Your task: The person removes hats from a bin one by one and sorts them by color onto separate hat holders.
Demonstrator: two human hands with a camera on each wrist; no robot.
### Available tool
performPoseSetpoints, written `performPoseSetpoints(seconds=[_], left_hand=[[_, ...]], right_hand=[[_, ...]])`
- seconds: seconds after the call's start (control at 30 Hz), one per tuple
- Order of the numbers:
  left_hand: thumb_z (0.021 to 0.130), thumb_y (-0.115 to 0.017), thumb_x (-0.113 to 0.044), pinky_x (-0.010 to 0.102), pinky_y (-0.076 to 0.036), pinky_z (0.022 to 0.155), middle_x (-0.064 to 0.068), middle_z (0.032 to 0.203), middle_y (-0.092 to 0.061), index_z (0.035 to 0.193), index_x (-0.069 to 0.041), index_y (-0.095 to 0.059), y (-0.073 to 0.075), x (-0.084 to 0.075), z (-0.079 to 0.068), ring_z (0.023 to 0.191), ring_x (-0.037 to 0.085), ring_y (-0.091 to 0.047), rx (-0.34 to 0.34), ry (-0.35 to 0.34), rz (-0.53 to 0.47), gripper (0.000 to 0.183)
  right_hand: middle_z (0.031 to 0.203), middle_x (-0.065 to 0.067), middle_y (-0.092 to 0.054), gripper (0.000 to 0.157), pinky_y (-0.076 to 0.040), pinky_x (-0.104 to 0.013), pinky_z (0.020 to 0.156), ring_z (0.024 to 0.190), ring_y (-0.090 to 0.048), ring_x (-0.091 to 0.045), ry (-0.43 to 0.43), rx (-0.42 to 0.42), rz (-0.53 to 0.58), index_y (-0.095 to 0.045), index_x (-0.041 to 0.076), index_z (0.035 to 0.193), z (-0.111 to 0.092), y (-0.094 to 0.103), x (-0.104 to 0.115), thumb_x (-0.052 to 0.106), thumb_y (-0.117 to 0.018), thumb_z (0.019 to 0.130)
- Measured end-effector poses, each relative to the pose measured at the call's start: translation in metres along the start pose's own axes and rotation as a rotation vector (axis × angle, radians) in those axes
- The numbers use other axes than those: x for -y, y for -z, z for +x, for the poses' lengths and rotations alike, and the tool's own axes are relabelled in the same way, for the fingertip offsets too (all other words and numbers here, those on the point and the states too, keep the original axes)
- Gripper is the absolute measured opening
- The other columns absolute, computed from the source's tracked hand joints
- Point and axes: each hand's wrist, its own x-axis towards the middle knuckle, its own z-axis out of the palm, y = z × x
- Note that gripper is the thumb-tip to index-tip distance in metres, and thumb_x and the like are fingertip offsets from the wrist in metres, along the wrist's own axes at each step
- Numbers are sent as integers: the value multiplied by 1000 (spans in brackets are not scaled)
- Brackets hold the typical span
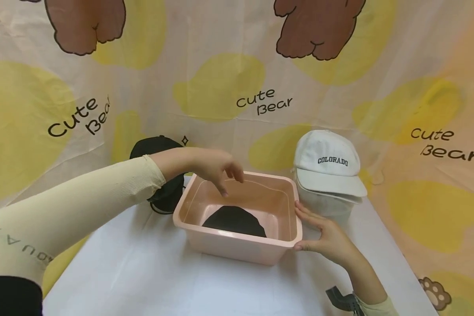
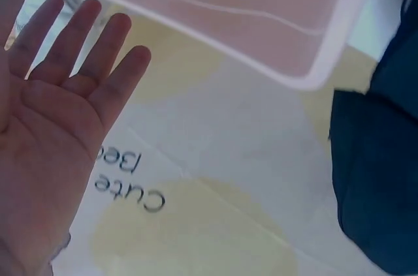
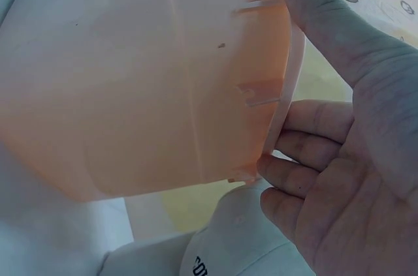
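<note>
A pink plastic basin (image 1: 237,248) stands on the white table, with a black cap-like thing (image 1: 237,219) lying in it, partly hidden by the front wall. Over the basin's back left part hovers my left hand (image 1: 217,166), fingers loosely bent and holding nothing. The left wrist view shows its palm and spread fingers (image 2: 117,47). My right hand (image 1: 333,239) touches the basin's right side, thumb at the front corner and fingers along the rim. Seen from the right wrist, its fingertips (image 3: 271,166) rest against the rim's outer edge.
Left of the basin, a black cap (image 1: 154,145) sits partly behind my left forearm. On the right stands a white cap (image 1: 328,162) marked COLORADO, on a pale support (image 1: 332,206). A printed "Cute Bear" cloth (image 1: 217,83) hangs behind the table (image 1: 150,272).
</note>
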Motion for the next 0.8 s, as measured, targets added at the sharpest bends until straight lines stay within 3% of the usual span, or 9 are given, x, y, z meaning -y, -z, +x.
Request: performPoseSetpoints(seconds=[0.17, 0.33, 0.57, 0.8], left_hand=[[83, -88, -27, 36, -50, 108, 0, 140, -64, 138, -14, -64, -15, -3, 22, 130, 26, -60, 103, 12, -22, 62], [82, -88, -24, 35, -49, 109, 1, 142, -63, 140, -12, -63, -33, -2, 35, 131, 29, -59, 189, 33, -56, 64], [78, -91, -29, 29, -49, 105, 0, 135, -67, 135, -15, -66, -53, 1, 48, 124, 23, -64, 240, 33, -64, 63], [78, -91, -24, 27, -49, 106, 12, 135, -67, 134, -10, -65, -67, 1, 56, 127, 26, -62, 289, 12, -110, 63]], right_hand=[[160, -3, -44, 96, -23, 0, 108, 145, -34, 0, 0, -12, -18, -53, 5, 148, -1, 2, 0, 33, -94, 66], [159, 1, -45, 96, -23, -1, 108, 147, -40, -12, -5, -18, -40, -55, 7, 148, 0, -2, -1, 38, -94, 65], [158, 0, -46, 95, -24, -1, 108, 147, -42, -25, -2, -24, -26, -55, 6, 147, 0, -4, -2, 32, -95, 65], [159, 2, -44, 96, -23, -2, 109, 147, -41, -29, -22, -15, -35, -54, 8, 148, 0, -4, -2, 34, -95, 65]])
